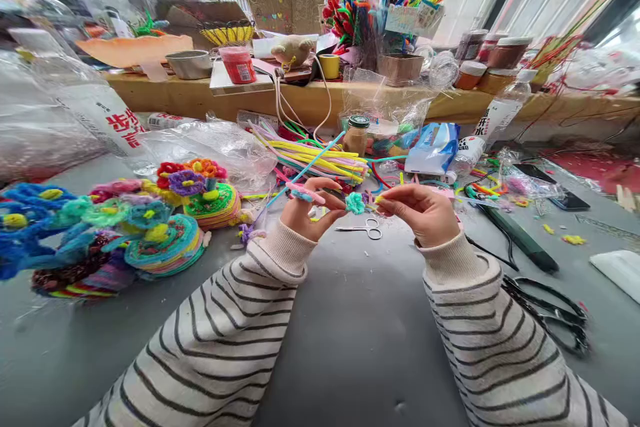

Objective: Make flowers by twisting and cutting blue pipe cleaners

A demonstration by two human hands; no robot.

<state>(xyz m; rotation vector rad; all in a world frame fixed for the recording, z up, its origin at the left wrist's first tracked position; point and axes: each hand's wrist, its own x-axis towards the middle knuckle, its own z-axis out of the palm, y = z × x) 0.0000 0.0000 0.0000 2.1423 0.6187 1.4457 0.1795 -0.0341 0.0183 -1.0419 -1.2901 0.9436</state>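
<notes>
I see a fuzzy turquoise flower (355,203), lumpy and rounded, held above the smooth grey worktop (360,327) — left hand (303,215) fingers pinching its edge, right hand (426,213) fingers closed on a yellow tuft (379,200), metal scissors (367,228) lying below

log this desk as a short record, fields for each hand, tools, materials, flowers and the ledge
left hand: fingertips at the teal fuzzy flower, exact grip unclear
right hand: pinching a small yellow piece beside that flower
tools: small scissors lying on the grey table
materials: bundle of fuzzy stems beyond the hands
flowers: colourful cluster to the left
ledge: red tub, yellow cup
</notes>
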